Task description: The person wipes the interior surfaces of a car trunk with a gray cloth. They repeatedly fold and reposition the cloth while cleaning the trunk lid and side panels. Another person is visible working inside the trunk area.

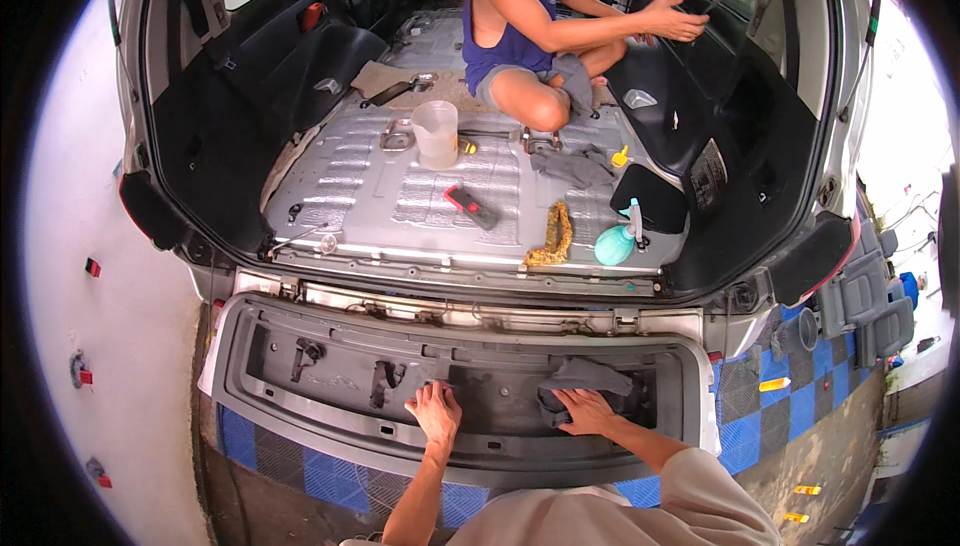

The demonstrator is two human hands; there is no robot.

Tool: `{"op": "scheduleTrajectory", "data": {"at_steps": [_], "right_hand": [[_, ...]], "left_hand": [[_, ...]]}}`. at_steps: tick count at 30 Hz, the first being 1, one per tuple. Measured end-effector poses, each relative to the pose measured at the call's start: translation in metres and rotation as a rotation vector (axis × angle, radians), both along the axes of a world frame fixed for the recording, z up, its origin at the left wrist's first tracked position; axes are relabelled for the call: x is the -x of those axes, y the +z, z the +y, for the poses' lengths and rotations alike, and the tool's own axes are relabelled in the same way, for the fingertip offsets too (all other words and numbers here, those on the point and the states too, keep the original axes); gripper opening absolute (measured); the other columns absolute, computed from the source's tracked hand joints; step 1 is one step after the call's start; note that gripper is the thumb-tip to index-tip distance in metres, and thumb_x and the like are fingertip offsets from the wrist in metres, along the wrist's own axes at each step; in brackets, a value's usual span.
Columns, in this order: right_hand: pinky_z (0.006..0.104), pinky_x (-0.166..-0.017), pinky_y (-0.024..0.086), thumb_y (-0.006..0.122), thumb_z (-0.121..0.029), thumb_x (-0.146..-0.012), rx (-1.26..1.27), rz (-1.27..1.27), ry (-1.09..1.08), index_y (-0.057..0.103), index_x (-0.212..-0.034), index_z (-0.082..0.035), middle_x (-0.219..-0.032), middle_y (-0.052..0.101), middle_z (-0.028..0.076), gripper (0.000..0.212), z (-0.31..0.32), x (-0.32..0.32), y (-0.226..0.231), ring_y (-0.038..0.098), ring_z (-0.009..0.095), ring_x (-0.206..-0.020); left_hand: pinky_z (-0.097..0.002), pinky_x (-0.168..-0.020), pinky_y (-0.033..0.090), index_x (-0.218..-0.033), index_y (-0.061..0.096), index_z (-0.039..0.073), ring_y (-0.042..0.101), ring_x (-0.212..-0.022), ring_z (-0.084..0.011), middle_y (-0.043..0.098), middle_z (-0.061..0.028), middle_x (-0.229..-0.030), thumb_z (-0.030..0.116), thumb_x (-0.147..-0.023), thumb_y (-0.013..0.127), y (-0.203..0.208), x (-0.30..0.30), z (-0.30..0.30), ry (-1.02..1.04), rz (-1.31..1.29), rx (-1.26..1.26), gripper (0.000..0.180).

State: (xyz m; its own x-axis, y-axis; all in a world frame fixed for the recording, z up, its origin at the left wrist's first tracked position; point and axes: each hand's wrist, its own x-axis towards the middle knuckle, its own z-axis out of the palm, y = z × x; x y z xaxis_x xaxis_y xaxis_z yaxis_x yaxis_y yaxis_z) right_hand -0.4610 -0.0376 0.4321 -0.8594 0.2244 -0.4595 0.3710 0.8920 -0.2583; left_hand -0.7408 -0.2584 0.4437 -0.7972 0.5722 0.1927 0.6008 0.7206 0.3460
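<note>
The lowered tailgate (pixel 345 436) lies in front of me, its recessed inner side facing up. My left hand (pixel 435 412) rests on its recess near the middle, fingers bent and a little apart, with nothing visible in them. To the right, my right hand (pixel 586 412) presses on a bunched dark grey cloth (pixel 590 378), its fingers gripping the near edge. The recess around the cloth looks darker than the left part. Left of my left hand sit a black latch piece (pixel 386 382) and a black bracket (pixel 308 356).
In the cargo area, a person (pixel 515 36) sits cross-legged, one arm stretched toward the right side trim. On the silver-lined floor stand a clear bucket (pixel 436 136), a red-black tool (pixel 470 207), a yellow-brown cloth (pixel 552 236) and a teal spray bottle (pixel 616 242). Grey seats (pixel 860 296) lie outside, right.
</note>
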Motion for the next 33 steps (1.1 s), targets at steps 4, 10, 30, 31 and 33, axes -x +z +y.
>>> {"op": "scheduleTrajectory", "data": {"at_steps": [4, 10, 30, 31, 33], "right_hand": [[0.0483, -0.114, 0.041, 0.070, -0.052, -0.087, 0.020, 0.069, -0.001, 0.029, -0.161, -0.009, -0.155, 0.047, 0.014, 0.095, 0.002, 0.001, 0.007, 0.050, 0.032, -0.135], [0.0526, -0.113, 0.043, 0.067, -0.041, -0.086, 0.075, 0.127, -0.062, 0.035, -0.158, -0.007, -0.152, 0.050, 0.019, 0.086, 0.004, -0.001, 0.006, 0.052, 0.041, -0.132], [0.0458, -0.112, 0.045, 0.068, -0.023, -0.089, 0.203, 0.333, 0.104, 0.029, -0.160, -0.009, -0.154, 0.049, 0.017, 0.082, -0.042, 0.118, -0.045, 0.053, 0.036, -0.132], [0.0459, -0.112, 0.045, 0.067, -0.022, -0.089, 0.206, 0.358, 0.122, 0.029, -0.160, -0.009, -0.154, 0.049, 0.016, 0.081, -0.038, 0.112, -0.047, 0.054, 0.036, -0.132], [0.0462, -0.111, 0.045, 0.065, -0.019, -0.088, 0.176, 0.331, 0.150, 0.029, -0.160, -0.012, -0.156, 0.047, 0.014, 0.081, -0.021, 0.087, -0.046, 0.054, 0.036, -0.132]], "left_hand": [[-0.0542, -0.100, 0.034, -0.107, 0.067, 0.016, 0.058, -0.113, -0.0269, 0.065, -0.0048, -0.116, 0.024, -0.086, 0.072, 0.013, -0.001, -0.007, 0.005, 0.002, -0.042, 0.024], [-0.0619, -0.111, 0.029, -0.131, 0.062, 0.012, 0.052, -0.130, -0.0323, 0.058, -0.0127, -0.135, 0.034, -0.091, 0.072, 0.026, -0.023, -0.045, 0.073, 0.014, 0.007, 0.047], [-0.0592, -0.115, 0.019, -0.125, 0.058, 0.009, 0.047, -0.139, -0.0300, 0.052, -0.0132, -0.141, 0.039, -0.084, 0.070, 0.029, -0.046, -0.069, 0.045, 0.070, -0.144, 0.052], [-0.0579, -0.116, 0.019, -0.126, 0.057, 0.009, 0.047, -0.139, -0.0305, 0.052, -0.0133, -0.143, 0.040, -0.085, 0.070, 0.029, -0.046, -0.069, 0.065, 0.059, -0.131, 0.052], [-0.0565, -0.116, 0.021, -0.126, 0.057, 0.009, 0.047, -0.138, -0.0309, 0.052, -0.0135, -0.144, 0.041, -0.087, 0.068, 0.030, -0.046, -0.067, 0.087, 0.058, -0.117, 0.051]]}}
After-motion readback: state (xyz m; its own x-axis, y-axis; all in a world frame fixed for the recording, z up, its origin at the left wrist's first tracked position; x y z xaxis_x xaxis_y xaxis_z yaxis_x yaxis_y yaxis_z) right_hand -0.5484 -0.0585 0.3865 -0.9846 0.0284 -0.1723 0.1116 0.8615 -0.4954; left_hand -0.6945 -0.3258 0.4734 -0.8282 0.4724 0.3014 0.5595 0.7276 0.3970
